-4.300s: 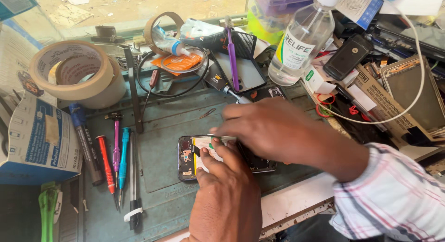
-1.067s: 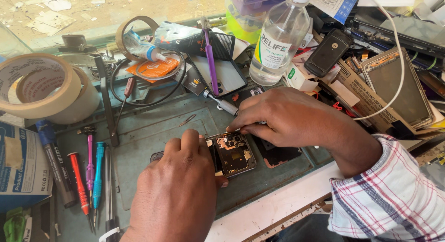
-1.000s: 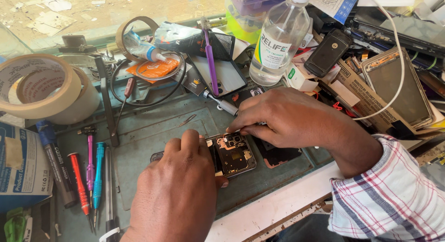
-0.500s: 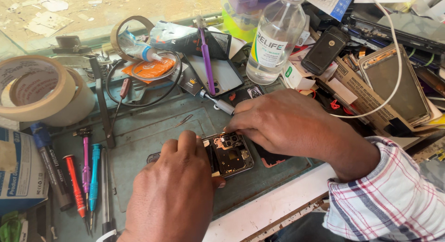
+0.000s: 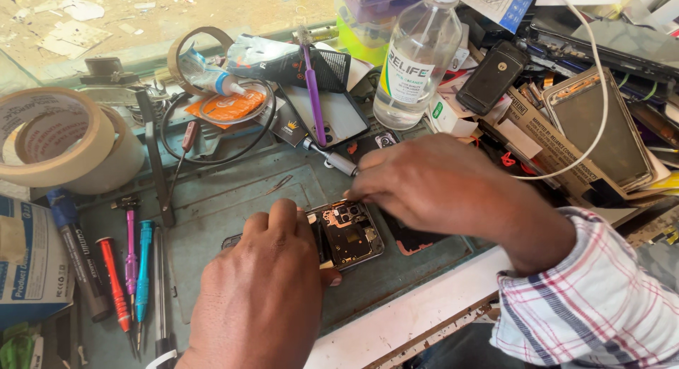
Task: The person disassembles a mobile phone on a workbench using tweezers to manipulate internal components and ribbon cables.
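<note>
While the phone (image 5: pixel 346 231) lies back-up on the green mat (image 5: pixel 233 199) near the tabletop's front edge, its cover is off and the camera block and board are exposed. That placement keeps the open side level and facing the worker. Just right of it a dark panel (image 5: pixel 417 238) lies flat on the mat, partly under the right wrist.

Left hand (image 5: pixel 265 298): laid over the phone's left half, palm down, fingers (image 5: pixel 283 217) pressed together and curled onto its upper edge. Judged to be pinning the phone so it cannot slide.

Right hand (image 5: pixel 431 189): poised over the phone's top right corner, fingers bunched as if pinching a small item at the tips. What they hold cannot be told; the tips are blurred.

Surroundings: a metal-tipped tool (image 5: pixel 332 158) lies just behind the right hand. Screwdrivers (image 5: pixel 131 270) lie in a row left of the mat, within reach. Tape rolls (image 5: pixel 60 139) sit at far left. A purple brush (image 5: pixel 312 86) rests on another phone (image 5: pixel 332 114) behind. A clear bottle (image 5: pixel 417 58) stands upright beyond the right hand, among boxes and spare parts.
</note>
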